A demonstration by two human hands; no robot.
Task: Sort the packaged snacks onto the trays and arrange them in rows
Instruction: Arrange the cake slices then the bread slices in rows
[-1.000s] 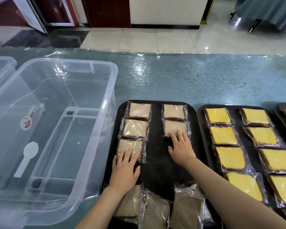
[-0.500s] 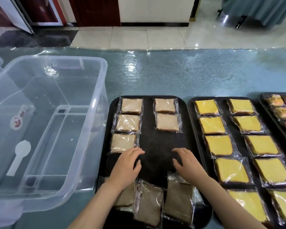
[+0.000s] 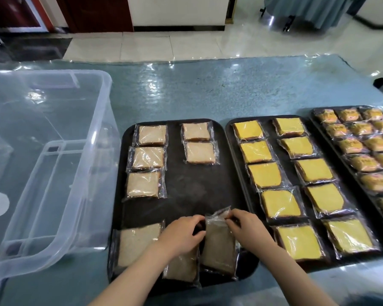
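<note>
Both hands, left hand (image 3: 182,231) and right hand (image 3: 244,226), pinch clear-wrapped brown cake slice (image 3: 219,244) at black tray's (image 3: 192,186) 6 o'clock edge, likely bound for short right row.

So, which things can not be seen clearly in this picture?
- Brown snack under the left hand: head view, hand and forearm cover its top.
- Print on the small snacks of the far right tray: too small and blurred.
- That tray's right part: cut off by the frame edge.
- Clear bin: left side cut off.
</note>
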